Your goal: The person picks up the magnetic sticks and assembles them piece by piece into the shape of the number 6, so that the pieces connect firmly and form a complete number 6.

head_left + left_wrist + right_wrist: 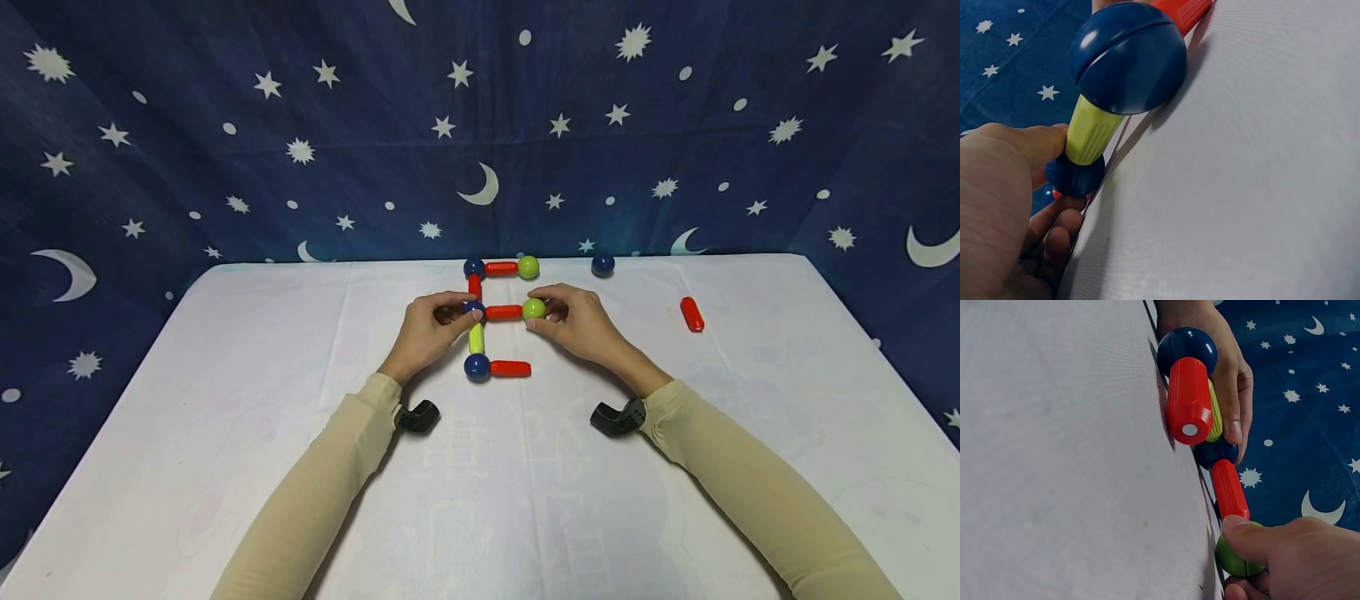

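Note:
Balls and rods are joined on the table in an E-like shape. My left hand (432, 328) pinches the middle blue ball (1076, 177) between thumb and fingers. My right hand (581, 323) grips the green ball (534, 308) at the end of the middle red rod (504, 312). Above, a red rod (501, 268) links a blue ball (474, 267) to another green ball (528, 267). Below, a yellow-green rod (476, 339) runs to the near blue ball (477, 367). From that ball a red rod (1189, 403) sticks out, its free end showing a pale round tip.
A loose blue ball (603, 266) lies near the table's back edge. Farther right is a loose red rod (692, 315). The white-covered table (480, 500) meets a dark blue curtain (390, 108) with stars and moons behind it.

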`<state>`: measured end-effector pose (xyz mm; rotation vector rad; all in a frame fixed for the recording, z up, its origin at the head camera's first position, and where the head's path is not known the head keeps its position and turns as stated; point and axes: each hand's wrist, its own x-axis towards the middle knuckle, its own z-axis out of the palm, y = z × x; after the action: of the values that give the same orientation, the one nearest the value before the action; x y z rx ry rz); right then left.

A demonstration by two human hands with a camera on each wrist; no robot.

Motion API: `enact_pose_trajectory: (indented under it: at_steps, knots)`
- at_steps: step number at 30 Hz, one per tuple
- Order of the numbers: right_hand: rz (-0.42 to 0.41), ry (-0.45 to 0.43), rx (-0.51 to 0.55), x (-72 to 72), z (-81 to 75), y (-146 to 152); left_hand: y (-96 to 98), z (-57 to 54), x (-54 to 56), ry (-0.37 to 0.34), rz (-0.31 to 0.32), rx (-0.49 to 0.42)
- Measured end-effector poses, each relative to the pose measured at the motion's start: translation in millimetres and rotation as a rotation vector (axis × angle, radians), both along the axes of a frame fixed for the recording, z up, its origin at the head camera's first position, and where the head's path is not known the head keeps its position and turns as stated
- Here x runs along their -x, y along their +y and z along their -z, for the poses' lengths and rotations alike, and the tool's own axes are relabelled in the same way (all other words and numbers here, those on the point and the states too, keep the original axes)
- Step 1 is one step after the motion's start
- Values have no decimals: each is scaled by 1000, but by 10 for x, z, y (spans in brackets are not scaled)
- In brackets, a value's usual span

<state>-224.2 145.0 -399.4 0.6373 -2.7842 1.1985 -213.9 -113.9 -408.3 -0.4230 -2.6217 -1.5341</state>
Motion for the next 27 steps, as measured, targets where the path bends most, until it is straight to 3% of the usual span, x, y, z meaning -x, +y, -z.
enact_pose_trajectory:
  at_steps: [13, 21, 27]
  knots:
    - [-19, 12, 1, 14, -40, 38, -9, -8, 5, 8, 7, -1]
    - [-53, 6, 43, 72, -120, 200, -11, 20, 6, 8, 5, -1]
    - [-25, -15, 14, 114, -188, 364, -11, 20, 13, 7, 5, 2]
